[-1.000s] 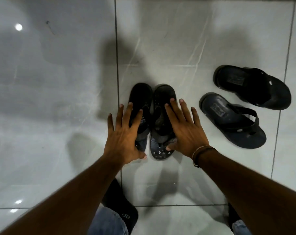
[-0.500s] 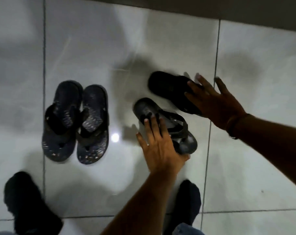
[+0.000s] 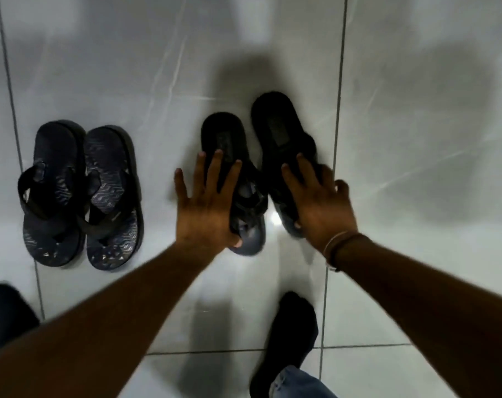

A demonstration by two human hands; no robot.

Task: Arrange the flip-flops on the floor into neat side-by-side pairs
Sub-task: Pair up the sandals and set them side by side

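Two patterned dark-blue flip-flops [image 3: 53,196] [image 3: 111,196] lie side by side at the left, toes toward me. To their right lie two plain dark flip-flops. My left hand [image 3: 206,208] is laid over the strap of the nearer one [image 3: 222,133], fingers spread, thumb hooked at its toe edge. My right hand [image 3: 321,208], with a wristband, covers the strap of the farther one [image 3: 275,124], thumb along its inner edge. These two lie nearly parallel, heels away from me, with a narrow gap between them; the right one sits slightly farther from me.
The floor is glossy grey tile [image 3: 416,139] with dark grout lines and light glare. My own feet in black footwear stand at the bottom left [image 3: 5,314] and bottom centre [image 3: 290,340], with a jeans hem [image 3: 295,383] below.
Both hands left the patterned pair and moved right onto the dark flip-flops. Those two, lying slanted and apart before, have been turned to lie nearly parallel and close together.
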